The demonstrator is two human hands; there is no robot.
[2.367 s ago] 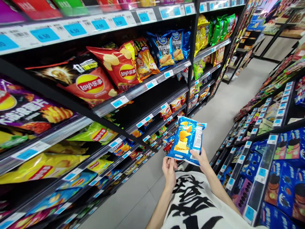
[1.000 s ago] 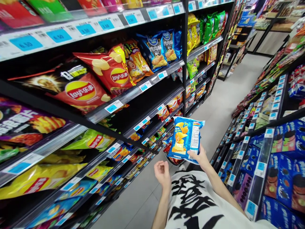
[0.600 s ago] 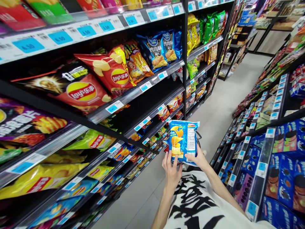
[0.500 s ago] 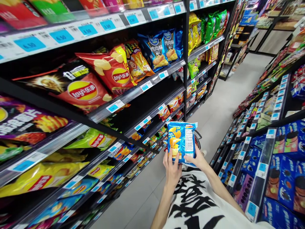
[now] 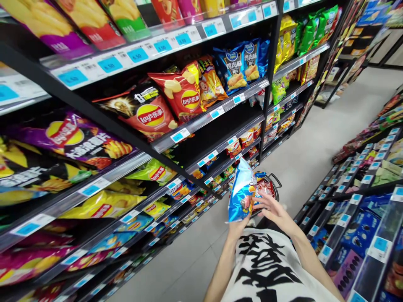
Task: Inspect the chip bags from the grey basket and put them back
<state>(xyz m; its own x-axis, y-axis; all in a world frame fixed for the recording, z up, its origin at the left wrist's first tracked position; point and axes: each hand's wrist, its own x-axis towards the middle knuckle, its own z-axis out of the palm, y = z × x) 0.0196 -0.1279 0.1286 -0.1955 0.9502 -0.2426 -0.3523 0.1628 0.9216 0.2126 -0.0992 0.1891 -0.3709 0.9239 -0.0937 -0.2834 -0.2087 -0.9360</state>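
A blue bag of chips (image 5: 242,193) stands upright and edge-on in front of my chest. My left hand (image 5: 236,226) grips its lower edge from underneath, with the fingers mostly hidden behind the bag. To the right of the bag, my right hand (image 5: 271,208) has its fingers spread and its fingertips at the bag's side. Just beyond both hands a black basket (image 5: 274,189) with red packets inside sits low in the aisle.
Black shelves (image 5: 201,121) full of chip bags with blue price tags run along my left. A lower shelf unit (image 5: 352,209) with blue biscuit boxes lines the right. The grey floor (image 5: 315,138) of the aisle stretches ahead between them.
The bag has turned from label-up to edge-on and passed into my left hand. My right hand has let go and spread. The view has shifted left and the basket has come into sight.
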